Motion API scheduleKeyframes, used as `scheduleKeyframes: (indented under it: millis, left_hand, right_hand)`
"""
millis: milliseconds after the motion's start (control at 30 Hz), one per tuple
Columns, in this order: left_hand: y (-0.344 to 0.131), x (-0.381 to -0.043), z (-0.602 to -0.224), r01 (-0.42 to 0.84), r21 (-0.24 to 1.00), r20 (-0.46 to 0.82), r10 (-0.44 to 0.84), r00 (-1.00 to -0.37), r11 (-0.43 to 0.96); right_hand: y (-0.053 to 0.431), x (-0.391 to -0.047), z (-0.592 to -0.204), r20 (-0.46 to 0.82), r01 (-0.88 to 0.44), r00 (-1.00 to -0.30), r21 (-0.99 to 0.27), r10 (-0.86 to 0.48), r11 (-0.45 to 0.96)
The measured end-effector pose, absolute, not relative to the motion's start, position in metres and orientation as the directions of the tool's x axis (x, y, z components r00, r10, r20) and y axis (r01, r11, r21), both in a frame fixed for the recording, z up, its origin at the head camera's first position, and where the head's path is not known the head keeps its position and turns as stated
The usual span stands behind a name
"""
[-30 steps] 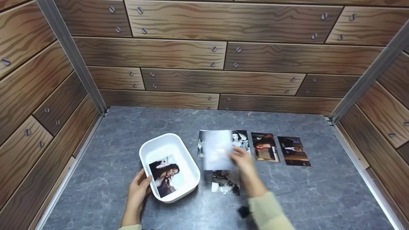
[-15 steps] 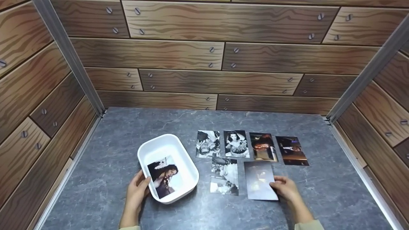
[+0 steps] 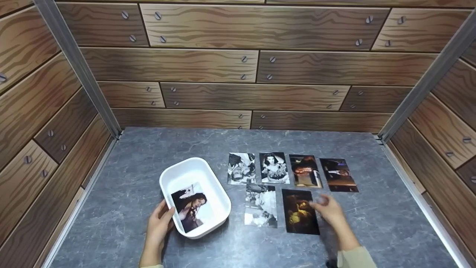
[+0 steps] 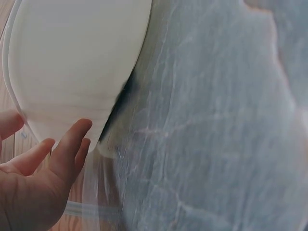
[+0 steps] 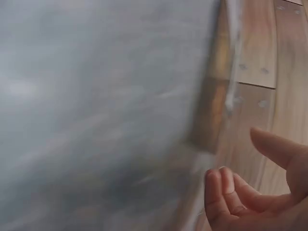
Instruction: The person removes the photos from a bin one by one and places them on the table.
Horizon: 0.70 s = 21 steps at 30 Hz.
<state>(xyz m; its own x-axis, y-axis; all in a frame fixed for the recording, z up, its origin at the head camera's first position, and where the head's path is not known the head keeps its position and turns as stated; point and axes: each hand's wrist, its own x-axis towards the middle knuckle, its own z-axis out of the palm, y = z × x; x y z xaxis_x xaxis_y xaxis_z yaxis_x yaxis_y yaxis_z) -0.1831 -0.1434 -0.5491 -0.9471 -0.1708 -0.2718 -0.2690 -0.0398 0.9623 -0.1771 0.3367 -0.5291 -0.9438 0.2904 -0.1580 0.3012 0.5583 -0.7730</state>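
Note:
My left hand (image 3: pixel 159 223) holds the near-left side of a white plastic tub (image 3: pixel 219 186), thumb at the rim and fingers against the outer wall. In the left wrist view, those fingers (image 4: pixel 72 144) lie along the tub's wall. Inside the tub lies a colour photo of a dark-haired person (image 3: pixel 189 208). My right hand (image 3: pixel 333 212) is just right of a dark photo with yellow tones (image 3: pixel 299 216), which lies face up on the table. The right wrist view shows the thumb (image 5: pixel 274 147) apart from the bent fingers, with nothing between them.
A back row on the grey marbled table (image 3: pixel 148 149) holds two black-and-white photos (image 3: pixel 241 168) and two dark colour photos (image 3: pixel 306 170). Another black-and-white photo (image 3: pixel 261 205) lies in the front row. Wood-patterned walls (image 3: pixel 208 67) stand at the back and sides.
My right hand carried a photo, white back up, from the middle to the right, turned it face up onto the table and let go. The left hand and tub stayed put.

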Motion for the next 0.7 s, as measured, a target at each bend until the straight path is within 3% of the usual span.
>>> scheduleKeyframes:
  millis: [200,500,700]
  left_hand:
    - [-0.145,-0.182,-0.551,-0.257,0.965,-0.263,-0.168,-0.95,-0.054]
    - [-0.145,-0.182,-0.551,-0.263,0.963,-0.269,-0.168,-0.948,-0.058]
    - [-0.145,-0.182,-0.551,-0.246,0.967,-0.253,-0.159,-0.954,-0.065]
  right_hand:
    - [0.283,-0.216,-0.497,-0.077,0.157,-0.973,-0.913,0.219,0.378]
    - [0.15,-0.243,-0.473,-0.038,0.04,-0.999,-0.976,0.011,0.213]
    - [0.076,-0.237,-0.493,-0.129,0.11,-0.982,-0.984,-0.138,0.139]
